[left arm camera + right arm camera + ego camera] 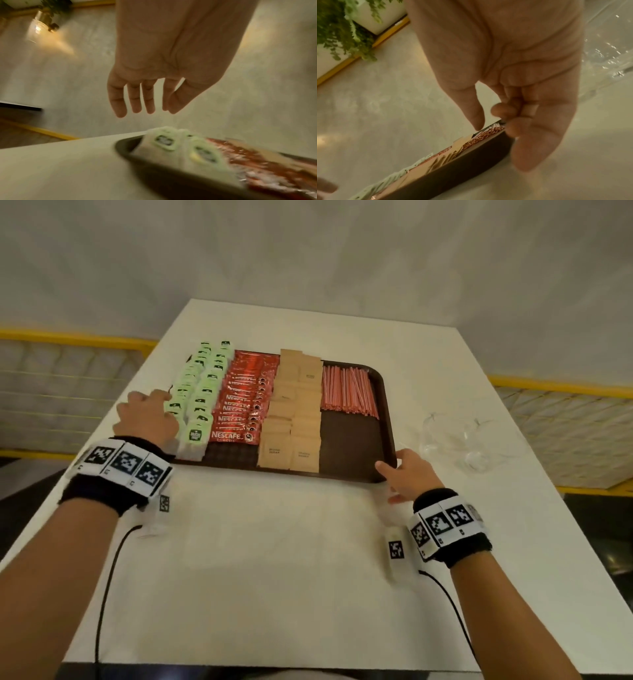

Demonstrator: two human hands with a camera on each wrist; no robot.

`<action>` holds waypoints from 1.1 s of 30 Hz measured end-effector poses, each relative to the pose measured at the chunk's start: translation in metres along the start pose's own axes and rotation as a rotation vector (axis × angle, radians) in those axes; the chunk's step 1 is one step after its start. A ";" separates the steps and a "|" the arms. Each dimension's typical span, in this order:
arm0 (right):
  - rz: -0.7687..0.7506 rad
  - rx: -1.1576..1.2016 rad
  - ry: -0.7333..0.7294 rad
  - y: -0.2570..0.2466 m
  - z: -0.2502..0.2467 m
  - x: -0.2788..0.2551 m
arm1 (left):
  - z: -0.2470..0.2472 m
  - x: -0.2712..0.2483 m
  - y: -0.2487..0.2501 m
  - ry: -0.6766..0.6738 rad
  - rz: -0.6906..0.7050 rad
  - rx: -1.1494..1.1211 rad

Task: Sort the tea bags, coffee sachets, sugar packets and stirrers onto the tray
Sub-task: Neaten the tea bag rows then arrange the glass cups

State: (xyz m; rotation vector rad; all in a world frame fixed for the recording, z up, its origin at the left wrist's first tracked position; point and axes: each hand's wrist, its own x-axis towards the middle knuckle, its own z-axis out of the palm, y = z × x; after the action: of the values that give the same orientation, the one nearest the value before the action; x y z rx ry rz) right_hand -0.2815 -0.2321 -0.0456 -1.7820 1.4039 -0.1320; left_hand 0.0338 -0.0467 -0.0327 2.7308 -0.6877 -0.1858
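I see glossy sachets in tidy rows on the brown tray (356,440); my left hand (147,419) hangs relaxed above its left edge, my right hand (407,474) pinches its near right corner.

tray's (388,419) near-right bare — glass bowl (455,440) beside

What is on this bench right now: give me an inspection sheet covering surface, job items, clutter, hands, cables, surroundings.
Surface: white table, brown tray on it.
Job's things: on the tray, side by side, green tea bags, red coffee sachets, brown sugar packets, red stirrers.
Clutter: clear plastic bags right of the tray.
Grippers: left hand open at the tea bags; right hand at the tray's near right corner, fingers curled; grip unclear.
Cables: black cable from each wristband.
Surroundings: yellow railing, potted plant.
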 end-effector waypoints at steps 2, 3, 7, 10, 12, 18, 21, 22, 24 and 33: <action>-0.002 -0.140 0.079 -0.003 0.003 0.006 | -0.002 0.006 -0.020 -0.080 -0.111 0.047; 0.002 -0.196 0.115 -0.005 0.005 0.010 | 0.000 0.008 -0.027 -0.120 -0.138 0.073; 0.058 -0.322 0.131 -0.016 0.016 0.015 | 0.006 0.013 -0.041 -0.214 -0.095 0.076; 0.095 -0.412 0.126 -0.023 0.021 0.016 | 0.006 0.016 -0.042 -0.208 -0.052 0.049; 0.106 -0.443 0.128 -0.025 0.021 0.017 | 0.006 0.016 -0.043 -0.208 -0.033 0.050; 0.113 -0.483 0.142 -0.027 0.019 0.014 | 0.005 0.013 -0.047 -0.213 -0.022 0.025; 0.107 -0.495 0.151 -0.026 0.020 0.013 | 0.005 0.012 -0.048 -0.214 -0.027 0.014; 0.106 -0.496 0.153 -0.026 0.020 0.014 | 0.005 0.012 -0.048 -0.213 -0.028 0.011; 0.107 -0.495 0.156 -0.027 0.020 0.014 | 0.004 0.012 -0.048 -0.215 -0.034 -0.004; 0.095 -0.524 0.153 -0.024 0.020 0.017 | 0.004 0.003 -0.028 -0.170 -0.045 -0.049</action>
State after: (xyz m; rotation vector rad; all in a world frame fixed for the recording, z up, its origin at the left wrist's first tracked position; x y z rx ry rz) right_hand -0.2457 -0.2354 -0.0495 -2.1539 1.7441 0.1703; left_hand 0.0476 -0.0259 -0.0456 2.7068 -0.6566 -0.4440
